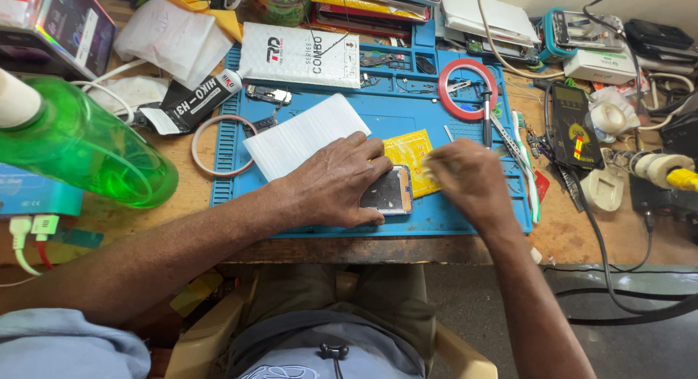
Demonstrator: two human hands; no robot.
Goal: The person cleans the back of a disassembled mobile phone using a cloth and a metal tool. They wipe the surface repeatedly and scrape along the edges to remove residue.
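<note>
My left hand point(337, 181) lies flat on the blue work mat point(465, 212) and holds down an opened phone body point(389, 191) with its fingers. My right hand point(469, 177) hovers just right of the phone, blurred, with fingers bunched together; I cannot tell whether anything is between them. A yellow sheet point(411, 150) lies under and behind the phone. A white ribbed sheet point(305, 135) rests on the mat to the left of my left hand.
A green plastic bottle point(80, 146) lies at the left. A red tape ring point(467, 89), a white tape ring point(222, 145), a black glue tube point(190, 103), tweezers and tools point(509, 143), a black meter point(574, 126) and stacked boxes surround the mat.
</note>
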